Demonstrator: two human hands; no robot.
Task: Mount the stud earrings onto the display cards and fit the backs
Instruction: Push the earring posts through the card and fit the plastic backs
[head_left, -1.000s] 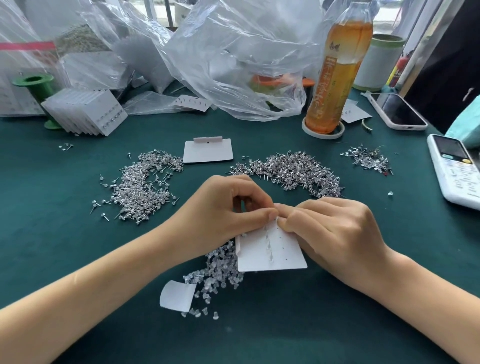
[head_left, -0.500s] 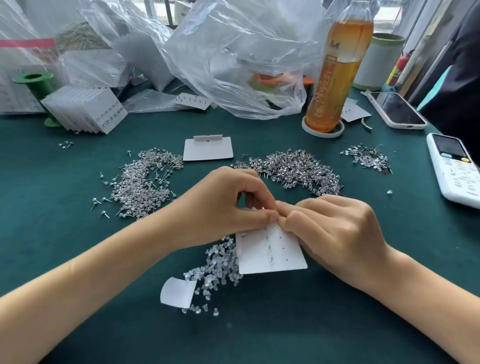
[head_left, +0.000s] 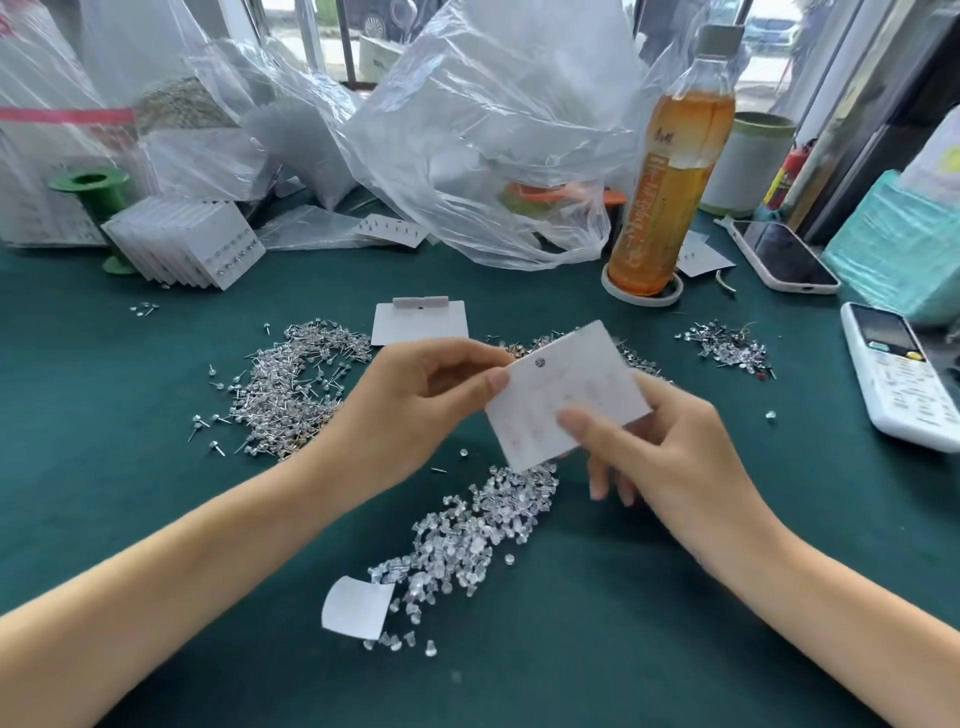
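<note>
White card stock, matte and rectangular: the display card (head_left: 566, 395) is now lifted off the green felt table (head_left: 156, 467) and tilted toward the camera, whereas half a second ago it lay flat under both hands with fingertips working at its top edge. Left hand (head_left: 415, 410) pinches the card's upper left corner between thumb and fingers; right hand (head_left: 670, 447) holds the lower right side, thumb pressed on the face, fingers curled behind. Small dark hang hole visible near the top corner; faint rows of marks on the face, too blurred to say whether studs are seated. Judgement: the lift and turn looks like an inspection or a flip to reach the back, so the pushing-in step on this card is probably finished and fitting backs or setting the card aside comes next. Directly below the card lies a loose pile of clear backs (head_left: 467, 540), translucent, soft-looking, bullet-shaped. Left of the hands, a heap of stud earrings (head_left: 291, 384), thin bright metal pins with small heads; a second heap is partly hidden behind the card. A blank card (head_left: 420, 322) lies flat beyond the hands. Far left, a leaning stack of finished cards (head_left: 192, 249). Behind, crumpled clear plastic bags (head_left: 467, 130) and a tea bottle (head_left: 670, 171).
</note>
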